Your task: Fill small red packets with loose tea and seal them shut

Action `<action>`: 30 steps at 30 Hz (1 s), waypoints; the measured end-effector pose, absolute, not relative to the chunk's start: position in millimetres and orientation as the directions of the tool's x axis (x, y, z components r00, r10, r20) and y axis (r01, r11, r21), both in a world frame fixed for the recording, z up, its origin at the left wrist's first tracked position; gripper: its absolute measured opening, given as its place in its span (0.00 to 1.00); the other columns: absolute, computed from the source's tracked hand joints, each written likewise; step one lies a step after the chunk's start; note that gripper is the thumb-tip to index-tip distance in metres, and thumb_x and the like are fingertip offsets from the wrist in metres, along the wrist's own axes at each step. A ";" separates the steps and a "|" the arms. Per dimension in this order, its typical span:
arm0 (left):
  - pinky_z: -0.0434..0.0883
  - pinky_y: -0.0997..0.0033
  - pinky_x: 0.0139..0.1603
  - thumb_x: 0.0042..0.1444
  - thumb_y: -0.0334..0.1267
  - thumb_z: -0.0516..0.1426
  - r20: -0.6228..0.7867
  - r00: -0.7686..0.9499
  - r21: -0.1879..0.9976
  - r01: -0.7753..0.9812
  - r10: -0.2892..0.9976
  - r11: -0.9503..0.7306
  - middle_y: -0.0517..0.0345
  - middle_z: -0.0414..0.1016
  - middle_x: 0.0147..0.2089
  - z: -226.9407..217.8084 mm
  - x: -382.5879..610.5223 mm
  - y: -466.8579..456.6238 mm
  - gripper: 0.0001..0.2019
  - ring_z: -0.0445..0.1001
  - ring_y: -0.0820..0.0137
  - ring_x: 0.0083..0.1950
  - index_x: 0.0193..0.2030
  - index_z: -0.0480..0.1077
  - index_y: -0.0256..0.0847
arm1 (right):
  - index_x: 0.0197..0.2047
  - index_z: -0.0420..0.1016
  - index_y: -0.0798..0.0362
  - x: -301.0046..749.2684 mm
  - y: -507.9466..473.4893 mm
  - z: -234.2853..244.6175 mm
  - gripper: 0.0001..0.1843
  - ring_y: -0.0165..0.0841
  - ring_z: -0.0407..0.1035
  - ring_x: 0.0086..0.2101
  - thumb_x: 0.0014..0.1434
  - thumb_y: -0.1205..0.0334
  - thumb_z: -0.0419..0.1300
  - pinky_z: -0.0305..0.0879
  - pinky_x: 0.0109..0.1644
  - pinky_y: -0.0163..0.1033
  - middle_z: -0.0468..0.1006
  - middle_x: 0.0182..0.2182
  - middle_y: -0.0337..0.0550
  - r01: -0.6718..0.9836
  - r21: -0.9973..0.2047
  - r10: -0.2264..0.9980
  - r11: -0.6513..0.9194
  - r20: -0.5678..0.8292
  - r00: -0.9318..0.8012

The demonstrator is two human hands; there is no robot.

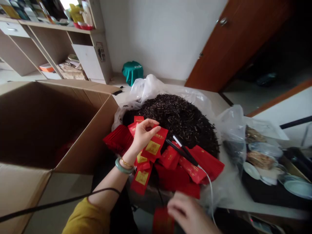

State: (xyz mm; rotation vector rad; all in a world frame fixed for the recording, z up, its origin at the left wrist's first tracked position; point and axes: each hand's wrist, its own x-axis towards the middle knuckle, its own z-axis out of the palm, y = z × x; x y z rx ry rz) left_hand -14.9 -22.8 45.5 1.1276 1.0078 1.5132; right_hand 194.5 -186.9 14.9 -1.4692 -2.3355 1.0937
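My left hand (144,134), with a jade bangle and a gold one at its wrist, pinches the top of a red packet (156,140) with a gold label. Low in the view, blurred by motion, my right hand (186,213) has its fingers curled at the edge of another red packet (162,221). Beneath my left hand lie more red packets (142,178), some stacked in a fan (118,139). A black tong-like tool (186,154) with a white cable rests across the packets. Behind them, dark dried leaves (175,113) form a heap in a clear plastic bag (148,85).
A large open cardboard box (83,152) stands at left. A black cable (60,204) crosses near my left forearm. At right are a lidded plastic tub (265,150) and pale dishes (297,188). A desk (87,58), a green-covered stool (133,71) and a brown door (226,42) stand behind.
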 end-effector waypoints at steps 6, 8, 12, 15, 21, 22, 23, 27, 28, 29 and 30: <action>0.68 0.77 0.31 0.44 0.37 0.65 0.220 -0.054 0.940 -0.254 0.974 -0.226 0.60 0.76 0.27 74.4 -8.7 -49.1 0.07 0.72 0.75 0.28 0.30 0.75 0.37 | 0.30 0.72 0.51 157.5 -87.8 71.7 0.14 0.41 0.72 0.45 0.57 0.48 0.57 0.70 0.47 0.45 0.76 0.45 0.50 0.512 -0.778 0.929 0.364 0.344 -0.137; 0.70 0.75 0.35 0.47 0.38 0.63 0.250 -0.088 0.936 -0.234 0.964 -0.264 0.57 0.79 0.31 85.1 -12.7 -55.9 0.06 0.74 0.73 0.32 0.31 0.76 0.38 | 0.29 0.70 0.51 141.2 -74.9 83.0 0.13 0.40 0.73 0.43 0.58 0.51 0.57 0.69 0.46 0.43 0.78 0.44 0.49 0.459 -0.797 0.917 0.393 0.378 -0.129; 0.70 0.74 0.37 0.49 0.39 0.63 0.331 -0.148 0.929 -0.120 0.932 -0.349 0.55 0.80 0.36 99.8 -24.1 -65.3 0.08 0.75 0.71 0.35 0.34 0.78 0.39 | 0.29 0.68 0.50 119.8 -70.3 97.0 0.10 0.35 0.72 0.31 0.57 0.53 0.58 0.68 0.38 0.39 0.78 0.29 0.42 0.481 -0.774 0.900 0.412 0.428 -0.082; 0.70 0.74 0.34 0.41 0.37 0.68 0.293 -0.120 0.948 -0.093 0.948 -0.305 0.56 0.80 0.34 97.7 -31.4 -67.2 0.16 0.75 0.70 0.33 0.40 0.79 0.39 | 0.28 0.69 0.50 115.6 -66.7 101.0 0.11 0.35 0.72 0.29 0.55 0.52 0.59 0.67 0.36 0.38 0.78 0.27 0.41 0.487 -0.760 0.889 0.430 0.449 -0.085; 0.72 0.74 0.31 0.37 0.39 0.70 0.007 -0.216 0.934 -0.347 0.976 -0.084 0.56 0.80 0.29 55.6 -50.0 -69.9 0.19 0.76 0.71 0.29 0.38 0.78 0.35 | 0.37 0.70 0.52 118.1 -38.6 45.6 0.19 0.36 0.75 0.36 0.57 0.43 0.54 0.71 0.38 0.38 0.80 0.36 0.46 0.379 -0.917 0.991 0.125 0.097 -0.091; 0.72 0.73 0.33 0.35 0.39 0.70 -0.054 -0.261 0.914 -0.401 0.964 -0.057 0.55 0.81 0.31 47.6 -53.2 -72.2 0.20 0.77 0.70 0.30 0.38 0.77 0.35 | 0.39 0.70 0.53 118.5 -33.5 29.9 0.19 0.36 0.75 0.35 0.57 0.45 0.55 0.71 0.37 0.39 0.80 0.36 0.48 0.410 -0.909 0.996 0.076 0.053 -0.067; 0.73 0.72 0.34 0.35 0.39 0.71 -0.113 -0.284 0.895 -0.446 0.952 -0.027 0.54 0.82 0.34 40.6 -55.9 -74.8 0.22 0.77 0.69 0.32 0.40 0.77 0.35 | 0.40 0.71 0.54 118.6 -29.2 14.6 0.19 0.37 0.75 0.33 0.55 0.47 0.58 0.70 0.36 0.40 0.80 0.34 0.48 0.435 -0.899 0.998 0.049 0.024 -0.061; 0.74 0.70 0.35 0.31 0.40 0.72 -0.244 -0.338 0.854 -0.520 0.909 0.036 0.52 0.82 0.33 25.2 -57.8 -83.7 0.26 0.78 0.67 0.31 0.40 0.77 0.34 | 0.44 0.72 0.57 116.2 -21.4 -27.0 0.22 0.39 0.75 0.32 0.47 0.53 0.65 0.69 0.37 0.40 0.79 0.28 0.46 0.505 -0.863 0.998 0.018 -0.019 -0.067; 0.75 0.69 0.35 0.29 0.40 0.73 -0.258 -0.333 0.850 -0.525 0.907 0.049 0.52 0.82 0.32 24.0 -56.0 -84.1 0.26 0.78 0.67 0.31 0.40 0.77 0.34 | 0.45 0.73 0.57 115.0 -21.1 -31.6 0.23 0.40 0.75 0.32 0.46 0.54 0.66 0.69 0.36 0.40 0.79 0.27 0.44 0.512 -0.859 0.997 0.024 -0.016 -0.074; 0.75 0.69 0.34 0.29 0.40 0.73 -0.264 -0.329 0.849 -0.526 0.907 0.057 0.52 0.82 0.32 23.2 -53.7 -83.6 0.26 0.78 0.66 0.30 0.39 0.77 0.34 | 0.45 0.73 0.57 113.6 -21.2 -34.5 0.24 0.39 0.75 0.30 0.45 0.56 0.67 0.68 0.34 0.39 0.78 0.25 0.42 0.515 -0.857 0.996 0.032 -0.012 -0.083; 0.75 0.70 0.33 0.28 0.40 0.73 -0.262 -0.327 0.850 -0.523 0.908 0.057 0.53 0.82 0.31 22.5 -51.2 -82.4 0.26 0.78 0.67 0.30 0.38 0.77 0.34 | 0.44 0.74 0.56 112.0 -21.5 -36.2 0.23 0.39 0.74 0.28 0.44 0.57 0.67 0.68 0.32 0.38 0.77 0.23 0.41 0.514 -0.857 0.996 0.043 -0.006 -0.094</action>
